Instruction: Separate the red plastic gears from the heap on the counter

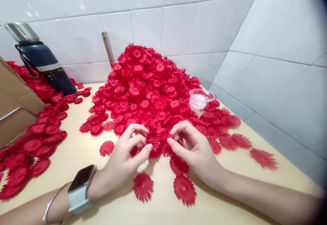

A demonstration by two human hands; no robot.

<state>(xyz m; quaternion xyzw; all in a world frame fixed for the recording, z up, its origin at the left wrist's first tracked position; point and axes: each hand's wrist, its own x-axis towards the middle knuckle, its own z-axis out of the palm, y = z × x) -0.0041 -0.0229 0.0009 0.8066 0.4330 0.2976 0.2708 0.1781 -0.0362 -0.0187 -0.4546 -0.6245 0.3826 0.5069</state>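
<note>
Both hands meet the front edge of a large heap of red fringed flower discs (145, 88) on the table. My left hand (131, 148), with a watch on its wrist, is curled with thumb and fingers around a red flower disc (153, 140). Facing it, my right hand (192, 146) pinches at the edge of another red flower disc (165, 135); its fingertips partly cover the piece. Just below the hands, single flower discs lie flat, one red disc (143, 186) to the left and a second red disc (185, 189) to the right.
A clear plastic cup (200, 99) with something whitish inside sits at the heap's right side. On the left, a dark blue bottle (52, 66) leans beside a cardboard box (17, 105), with more red discs (33, 143) around them. White tiled walls (176, 20) border the table.
</note>
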